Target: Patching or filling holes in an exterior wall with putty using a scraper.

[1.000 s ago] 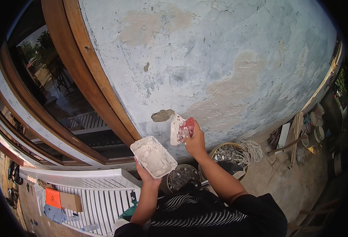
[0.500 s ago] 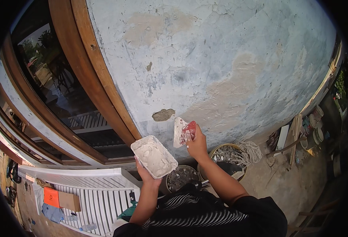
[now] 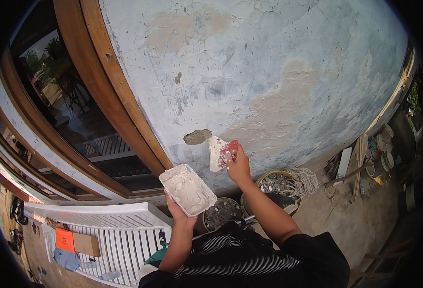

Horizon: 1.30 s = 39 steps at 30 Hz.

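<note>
My left hand (image 3: pixel 181 214) is closed round the lower side of a white rectangular tub (image 3: pixel 187 190) filled with pale putty. In my right hand (image 3: pixel 239 168) is a putty knife with a red handle (image 3: pixel 229 150). Its wide blade (image 3: pixel 215 153) is coated in the same pale paste and stands close to the wall; whether it touches cannot be told. Just up and left of the blade, a grey-brown bare hole (image 3: pixel 197 137) shows in the blue-white painted wall (image 3: pixel 206 81). A broad beige patch (image 3: pixel 278 108) of smoothed filler lies to its right.
A wooden window frame (image 3: pixel 118 86) borders the wall on the left. Below it stands a white slatted bench (image 3: pixel 125 245) with an orange and brown box (image 3: pixel 79 242). Buckets of rubble (image 3: pixel 222 214) sit at the wall's foot, beside a stringy mop head (image 3: pixel 301 182). Planks (image 3: pixel 359 163) lean at the right.
My right hand with the putty knife has risen slightly and shifted a little left, nearer the hole. The tub in my left hand stays almost in place.
</note>
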{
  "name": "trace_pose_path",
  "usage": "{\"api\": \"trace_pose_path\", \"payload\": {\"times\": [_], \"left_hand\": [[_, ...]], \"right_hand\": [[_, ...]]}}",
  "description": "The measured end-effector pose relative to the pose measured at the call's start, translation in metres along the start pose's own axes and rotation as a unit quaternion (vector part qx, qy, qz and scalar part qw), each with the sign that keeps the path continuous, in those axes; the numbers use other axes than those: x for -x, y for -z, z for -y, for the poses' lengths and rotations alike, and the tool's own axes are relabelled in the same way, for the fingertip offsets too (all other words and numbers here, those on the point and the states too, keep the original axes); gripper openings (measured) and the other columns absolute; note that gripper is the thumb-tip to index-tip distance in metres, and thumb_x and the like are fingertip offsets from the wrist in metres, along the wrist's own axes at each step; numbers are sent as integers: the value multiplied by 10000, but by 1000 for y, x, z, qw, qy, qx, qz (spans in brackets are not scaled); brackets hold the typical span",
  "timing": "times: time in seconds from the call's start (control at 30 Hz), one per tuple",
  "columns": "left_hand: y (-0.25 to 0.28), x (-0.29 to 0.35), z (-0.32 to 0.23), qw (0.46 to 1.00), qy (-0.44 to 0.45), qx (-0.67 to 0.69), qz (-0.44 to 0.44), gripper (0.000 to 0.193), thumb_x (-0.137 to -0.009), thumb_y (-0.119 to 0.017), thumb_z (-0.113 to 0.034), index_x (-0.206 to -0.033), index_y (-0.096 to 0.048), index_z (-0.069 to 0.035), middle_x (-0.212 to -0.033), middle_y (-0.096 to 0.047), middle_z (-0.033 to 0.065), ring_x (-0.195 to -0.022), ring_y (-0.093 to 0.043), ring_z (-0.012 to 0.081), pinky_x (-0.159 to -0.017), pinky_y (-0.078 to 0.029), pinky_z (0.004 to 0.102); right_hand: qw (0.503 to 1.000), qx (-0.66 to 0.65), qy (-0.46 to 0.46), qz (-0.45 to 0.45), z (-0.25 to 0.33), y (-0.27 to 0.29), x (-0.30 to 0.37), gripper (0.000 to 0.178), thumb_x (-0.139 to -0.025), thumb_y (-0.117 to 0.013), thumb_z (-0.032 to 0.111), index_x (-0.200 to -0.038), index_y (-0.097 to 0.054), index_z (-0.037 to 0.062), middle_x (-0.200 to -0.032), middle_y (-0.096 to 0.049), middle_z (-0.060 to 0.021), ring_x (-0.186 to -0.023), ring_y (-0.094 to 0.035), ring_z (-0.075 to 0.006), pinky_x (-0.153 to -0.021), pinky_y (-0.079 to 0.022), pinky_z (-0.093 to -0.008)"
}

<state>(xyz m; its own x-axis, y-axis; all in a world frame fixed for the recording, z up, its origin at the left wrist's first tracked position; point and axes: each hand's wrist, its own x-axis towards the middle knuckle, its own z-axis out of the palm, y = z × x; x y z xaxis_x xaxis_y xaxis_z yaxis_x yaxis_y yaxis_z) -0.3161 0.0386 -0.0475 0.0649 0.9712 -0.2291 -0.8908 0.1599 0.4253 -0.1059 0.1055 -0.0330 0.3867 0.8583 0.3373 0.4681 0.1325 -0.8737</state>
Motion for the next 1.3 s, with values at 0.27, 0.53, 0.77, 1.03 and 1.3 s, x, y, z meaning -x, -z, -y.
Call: {"api": "trace_pose_path", "payload": {"times": [0.27, 0.53, 0.77, 1.03, 1.3], "left_hand": [[4, 1, -3, 1000, -1, 2, 6, 632, -1035, -332, -589, -1468, -473, -151, -1405, -582, 79, -1248, -584, 329, -1052, -475, 518], [0, 3, -7, 999, -6, 14, 33, 644, -1038, -332, -582, -1483, -454, -132, -1434, -555, 103, -1272, -566, 331, -1069, -462, 516], [-8, 10, -7, 992, 33, 15, 119, 681, -1042, -332, -583, -1510, -416, -96, -1470, -520, 122, -1313, -532, 337, -1105, -435, 499], [-11, 10, -11, 995, 9, -30, 92, 706, -1046, -309, -594, -1533, -377, -87, -1502, -487, 131, -1340, -510, 328, -1132, -410, 475], [-22, 12, -9, 994, -3, -78, 78, 715, -1050, -274, -591, -1540, -360, -79, -1513, -472, 143, -1356, -493, 336, -1146, -390, 479]], "right_hand": [[999, -34, -28, 16, 1, 1, 1, 449, -886, -606, -43, -1327, -522, -31, -1043, -703, -171, -954, -684, -229, -861, -525, -358], [963, -240, -9, 125, 38, 42, 18, 450, -902, -655, 35, -1321, -513, -48, -961, -702, -187, -875, -682, -213, -806, -534, -360], [943, -2, 87, 321, 80, 58, 8, 334, -942, -644, 77, -1248, -536, -1, -909, -704, -163, -768, -661, -287, -740, -517, -384], [934, 36, 165, 315, 93, 46, 29, 429, -886, -660, 90, -1273, -519, -30, -947, -686, -262, -879, -654, -471, -750, -517, -474], [944, 53, 111, 306, 101, 56, 23, 420, -843, -679, 75, -1226, -533, -15, -858, -670, -241, -775, -663, -414, -702, -516, -431]]}}
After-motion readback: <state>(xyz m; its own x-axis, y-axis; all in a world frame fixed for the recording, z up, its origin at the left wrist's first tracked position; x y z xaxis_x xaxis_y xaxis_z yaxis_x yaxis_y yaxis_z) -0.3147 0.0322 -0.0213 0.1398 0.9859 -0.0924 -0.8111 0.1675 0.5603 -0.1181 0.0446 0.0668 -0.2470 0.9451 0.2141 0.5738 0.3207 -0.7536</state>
